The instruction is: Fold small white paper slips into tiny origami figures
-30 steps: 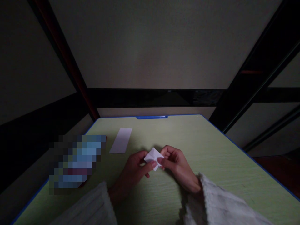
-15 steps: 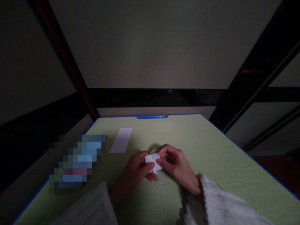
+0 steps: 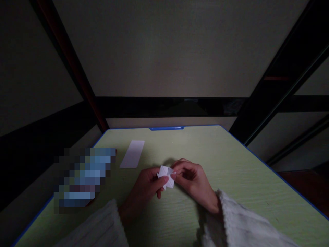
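Between my hands, just above the table, is a small piece of folded white paper (image 3: 166,170) with creases meeting near its middle and pointed flaps at its edges. My left hand (image 3: 150,183) is closed on its left side, the thumb lying on top and the fingers mostly hidden underneath. On the right, my right hand (image 3: 190,176) pinches the paper's edge between thumb and forefinger, its other fingers curled.
A flat white paper strip (image 3: 133,154) lies on the light-green table (image 3: 244,192), beyond my left hand. At the left edge is a blurred, pixelated bluish object (image 3: 87,178). A blue handle (image 3: 167,128) sits on the far edge, before a panelled wall (image 3: 167,51).
The folded paper has turned in my fingers and now shows a creased, pointed face instead of flat square flaps. My left fingers have shifted beneath it; the right hand has barely moved.
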Action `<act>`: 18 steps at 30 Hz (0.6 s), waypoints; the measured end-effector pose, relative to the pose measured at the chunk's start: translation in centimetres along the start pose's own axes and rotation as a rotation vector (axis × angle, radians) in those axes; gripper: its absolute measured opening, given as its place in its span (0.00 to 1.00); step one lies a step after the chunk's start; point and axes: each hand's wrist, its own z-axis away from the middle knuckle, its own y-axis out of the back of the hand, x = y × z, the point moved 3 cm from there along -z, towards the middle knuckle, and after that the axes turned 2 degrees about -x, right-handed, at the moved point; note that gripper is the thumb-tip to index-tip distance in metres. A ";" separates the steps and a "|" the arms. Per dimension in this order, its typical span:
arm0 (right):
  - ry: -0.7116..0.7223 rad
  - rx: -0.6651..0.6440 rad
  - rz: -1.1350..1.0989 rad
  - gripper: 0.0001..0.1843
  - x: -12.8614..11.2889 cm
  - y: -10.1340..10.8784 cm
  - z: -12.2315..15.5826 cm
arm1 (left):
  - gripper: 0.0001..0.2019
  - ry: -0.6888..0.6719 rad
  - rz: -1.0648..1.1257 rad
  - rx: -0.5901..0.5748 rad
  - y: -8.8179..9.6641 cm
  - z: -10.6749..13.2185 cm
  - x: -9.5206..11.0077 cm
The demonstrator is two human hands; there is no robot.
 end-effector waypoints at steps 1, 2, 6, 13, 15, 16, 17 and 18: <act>0.019 -0.003 0.014 0.04 -0.1 0.0 0.0 | 0.08 0.003 0.010 -0.004 0.0 0.0 0.0; 0.031 -0.007 0.025 0.04 -0.1 0.1 0.0 | 0.08 0.009 0.022 -0.005 0.0 0.0 0.0; 0.055 -0.045 0.060 0.04 -0.4 0.2 0.0 | 0.08 0.029 0.087 -0.018 0.1 0.0 -0.1; 0.077 -0.093 0.104 0.03 -0.9 0.2 0.0 | 0.06 0.066 0.282 -0.087 0.2 0.1 -0.5; 0.075 -0.091 0.099 0.03 -0.9 0.2 0.0 | 0.06 0.093 0.318 -0.104 0.2 0.0 -0.5; 0.073 -0.091 0.099 0.03 -0.9 0.2 0.0 | 0.06 0.101 0.326 -0.104 0.2 0.0 -0.5; 0.072 -0.092 0.101 0.03 -0.9 0.2 0.0 | 0.06 0.108 0.330 -0.102 0.2 0.0 -0.5; 0.070 -0.095 0.106 0.03 -0.8 0.2 0.0 | 0.06 0.116 0.330 -0.102 0.2 0.0 -0.4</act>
